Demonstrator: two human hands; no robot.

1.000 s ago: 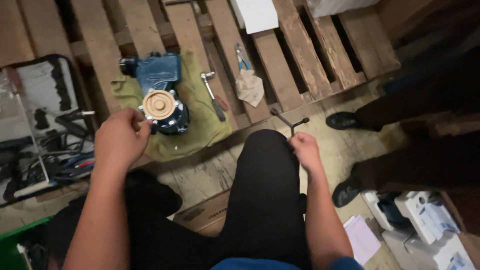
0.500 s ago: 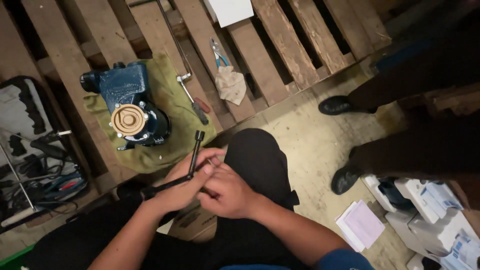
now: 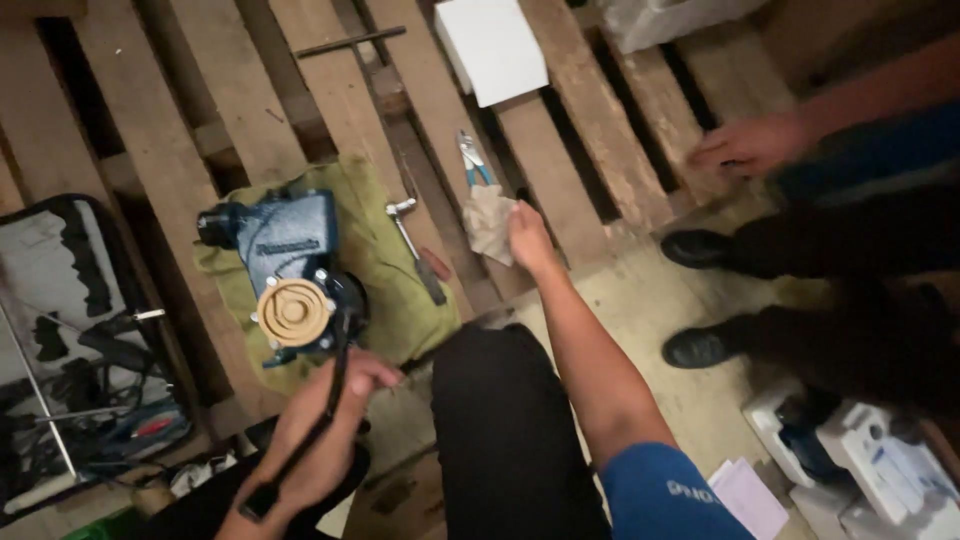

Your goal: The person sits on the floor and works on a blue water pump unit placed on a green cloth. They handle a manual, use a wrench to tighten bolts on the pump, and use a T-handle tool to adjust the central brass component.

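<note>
A dark blue pump [image 3: 285,270] with a tan round disc on its front lies on a green cloth [image 3: 385,280] over a wooden pallet [image 3: 150,140]. My left hand [image 3: 325,425] grips a long black T-handle wrench [image 3: 310,420], its tip up against the pump beside the disc. My right hand [image 3: 530,235] reaches forward and closes on a crumpled beige rag [image 3: 490,222] on the pallet. Blue-handled pliers [image 3: 472,160] lie just beyond the rag. A ratchet wrench [image 3: 415,250] rests on the cloth's right edge.
An open tool case [image 3: 75,350] with cables lies at left. A white box [image 3: 492,45] sits on the pallet at top. Another person's hand [image 3: 750,145] and black shoes [image 3: 705,250] are at right. White and blue boxes [image 3: 860,460] stand at bottom right.
Both hands were together on the black wrench over my lap. Now my left hand alone holds it at the pump, and my right hand has reached out to the rag.
</note>
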